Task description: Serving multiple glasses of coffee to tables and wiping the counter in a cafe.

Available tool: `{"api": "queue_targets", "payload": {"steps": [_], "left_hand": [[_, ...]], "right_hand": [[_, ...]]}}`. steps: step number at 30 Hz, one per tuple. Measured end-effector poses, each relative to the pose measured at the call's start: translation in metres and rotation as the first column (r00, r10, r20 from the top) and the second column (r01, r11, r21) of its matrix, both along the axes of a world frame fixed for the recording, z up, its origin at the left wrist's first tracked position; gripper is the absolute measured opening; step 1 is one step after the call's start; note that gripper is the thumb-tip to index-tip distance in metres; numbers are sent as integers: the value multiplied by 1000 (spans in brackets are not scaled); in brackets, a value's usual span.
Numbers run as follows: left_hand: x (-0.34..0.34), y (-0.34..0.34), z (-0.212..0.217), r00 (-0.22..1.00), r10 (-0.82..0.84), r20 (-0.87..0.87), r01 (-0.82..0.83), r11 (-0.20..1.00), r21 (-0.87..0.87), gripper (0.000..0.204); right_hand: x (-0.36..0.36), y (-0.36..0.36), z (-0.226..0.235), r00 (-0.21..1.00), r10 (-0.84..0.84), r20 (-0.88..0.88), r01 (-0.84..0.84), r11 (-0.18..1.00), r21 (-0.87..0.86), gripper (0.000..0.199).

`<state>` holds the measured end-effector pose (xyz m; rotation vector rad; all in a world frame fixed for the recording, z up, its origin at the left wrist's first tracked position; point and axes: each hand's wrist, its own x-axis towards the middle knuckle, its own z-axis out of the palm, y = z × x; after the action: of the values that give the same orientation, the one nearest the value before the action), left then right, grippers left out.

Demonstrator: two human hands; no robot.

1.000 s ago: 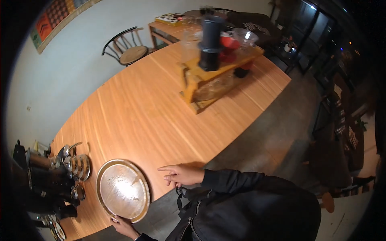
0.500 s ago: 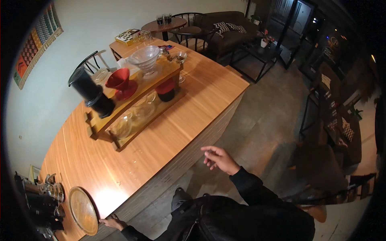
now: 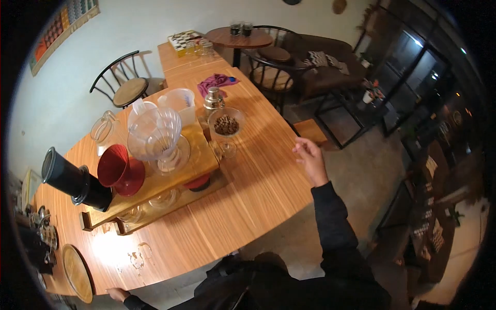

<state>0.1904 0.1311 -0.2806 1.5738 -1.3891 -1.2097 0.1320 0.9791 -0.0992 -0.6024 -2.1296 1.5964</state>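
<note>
So far nothing is picked up: the right hand (image 3: 310, 155) hovers loosely open and empty over the long wooden worktop (image 3: 258, 191) edge, near the stemmed glass bowl of coffee beans (image 3: 226, 126); the left hand (image 3: 118, 294) rests empty at the worktop's edge beside the round metal tray (image 3: 77, 273).

The person is wearing a dark, near-black long-sleeved top of soft, matte cloth. The right sleeve is running the whole length of the arm and ending in a plain cuff at the wrist, leaving the right hand (image 3: 310, 156) bare. The left sleeve is showing only as a dark edge beside the bare left hand (image 3: 118, 294). No rings, watch or gloves are showing on either hand.
</note>
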Motion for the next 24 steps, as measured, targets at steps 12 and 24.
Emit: {"api": "queue_targets", "payload": {"steps": [12, 24], "left_hand": [[-3, 333, 1, 897, -199, -396, 188, 980, -68, 55], [43, 339, 11, 961, -208, -182, 166, 960, -225, 53]], "right_hand": [[-478, 81, -75, 789, 610, -72, -463, 669, 581, 58], [-449, 71, -95, 902, 420, 96, -351, 586, 730, 46]]}}
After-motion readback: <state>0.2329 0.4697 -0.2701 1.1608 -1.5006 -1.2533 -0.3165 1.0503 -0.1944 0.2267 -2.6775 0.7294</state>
